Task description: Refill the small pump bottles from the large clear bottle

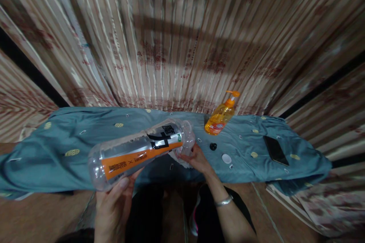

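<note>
A large clear plastic bottle [137,152] with a silver and orange label lies tilted in the air above the cloth, its neck end up to the right. My left hand [116,193] grips it from below near the base, thumb along the side. At the neck end, my right hand [196,159] has its fingers bent against the clear plastic. A crumpled white tissue [184,164] shows under those fingers; how it is held is partly hidden. To the right of that hand lie a small black cap [213,146] and a white round lid [226,158].
A teal patterned cloth [94,121] covers the low bench. An orange pump bottle [219,117] of yellow-orange liquid stands near its back edge. A dark phone [275,150] lies at the right. Behind hangs a striped, pleated curtain [171,45].
</note>
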The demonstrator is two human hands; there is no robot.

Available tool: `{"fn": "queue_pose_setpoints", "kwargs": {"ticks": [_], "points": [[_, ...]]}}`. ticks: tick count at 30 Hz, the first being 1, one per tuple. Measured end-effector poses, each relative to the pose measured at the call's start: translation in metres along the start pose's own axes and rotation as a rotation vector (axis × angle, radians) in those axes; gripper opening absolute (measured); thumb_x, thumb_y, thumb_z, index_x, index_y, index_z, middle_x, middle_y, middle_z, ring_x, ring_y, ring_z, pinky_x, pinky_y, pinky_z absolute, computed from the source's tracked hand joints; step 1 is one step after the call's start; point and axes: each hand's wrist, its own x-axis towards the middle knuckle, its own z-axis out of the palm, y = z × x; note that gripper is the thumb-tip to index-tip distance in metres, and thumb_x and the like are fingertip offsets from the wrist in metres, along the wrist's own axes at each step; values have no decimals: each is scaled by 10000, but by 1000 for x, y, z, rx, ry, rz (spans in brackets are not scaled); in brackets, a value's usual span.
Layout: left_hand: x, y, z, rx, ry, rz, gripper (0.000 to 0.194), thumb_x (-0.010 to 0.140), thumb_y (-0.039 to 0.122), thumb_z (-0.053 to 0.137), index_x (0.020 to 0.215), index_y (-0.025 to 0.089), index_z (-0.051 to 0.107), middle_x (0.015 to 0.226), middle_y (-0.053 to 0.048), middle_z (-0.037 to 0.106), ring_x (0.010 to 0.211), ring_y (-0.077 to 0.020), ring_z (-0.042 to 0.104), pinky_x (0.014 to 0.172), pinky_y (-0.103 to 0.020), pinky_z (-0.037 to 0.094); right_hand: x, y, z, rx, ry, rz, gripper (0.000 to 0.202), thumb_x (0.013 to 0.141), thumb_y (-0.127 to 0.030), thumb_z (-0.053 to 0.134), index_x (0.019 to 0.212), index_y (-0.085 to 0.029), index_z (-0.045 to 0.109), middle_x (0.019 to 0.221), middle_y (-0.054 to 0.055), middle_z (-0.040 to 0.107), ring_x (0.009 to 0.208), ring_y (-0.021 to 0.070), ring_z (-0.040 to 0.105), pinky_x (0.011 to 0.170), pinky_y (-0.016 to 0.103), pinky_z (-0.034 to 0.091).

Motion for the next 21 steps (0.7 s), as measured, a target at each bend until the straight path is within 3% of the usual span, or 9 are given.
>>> {"fn": "queue_pose_setpoints", "kwargs": {"ticks": [5, 8, 12, 15, 18, 21], "points": [[-1, 2, 2, 7, -28, -6, 554, 551, 397, 1022, 1050, 249, 833, 979, -92, 821, 1081, -407, 783, 1052, -725, 575, -4, -10, -1, -25, -4, -18, 714, 705, -406, 900, 1348, -243, 637, 1289, 93, 785, 1193, 356, 755, 1109, 580, 582], [-3, 5, 11, 4, 4, 4, 631, 515, 416, 1025, 1093, 262, 823, 1007, -84, 821, 1123, -416, 770, 1062, -727, 567, -5, -12, -4, 31, -17, -28, 870, 682, -407, 925, 1462, -255, 572, 1356, 106, 759, 1258, 356, 730, 1149, 587, 557], [-2, 8, 17, -14, -14, -2, 636, 497, 384, 1028, 1088, 284, 814, 996, -61, 818, 1142, -407, 762, 1072, -728, 561, 1, -16, -31, 116, 42, -53, 1075, 626, -489, 959, 1556, -251, 477, 1509, 174, 659, 1441, 362, 620, 1226, 587, 477], [-1, 9, 17, -19, -28, -9, 618, 512, 365, 1024, 1086, 281, 811, 1001, -57, 818, 1167, -399, 755, 1088, -704, 563, -1, -39, -60, 194, 227, -99, 810, 747, -586, 864, 1421, -240, 579, 1514, 208, 643, 1484, 372, 587, 1234, 577, 464], [-1, 8, 17, -19, -39, -4, 632, 535, 382, 1018, 1121, 276, 806, 1057, -68, 820, 1233, -399, 731, 1106, -664, 568, -25, -89, -67, 236, 337, -251, 532, 833, -599, 797, 1236, -278, 666, 1341, 144, 745, 1309, 341, 712, 1185, 566, 533], [-2, 6, 17, -37, -44, -3, 654, 538, 360, 1009, 1153, 272, 804, 1123, -79, 823, 1301, -418, 696, 1129, -649, 559, -72, -143, -40, 214, 167, -294, 325, 952, -632, 629, 1050, -347, 752, 1054, 70, 805, 1064, 323, 795, 991, 535, 659]]}}
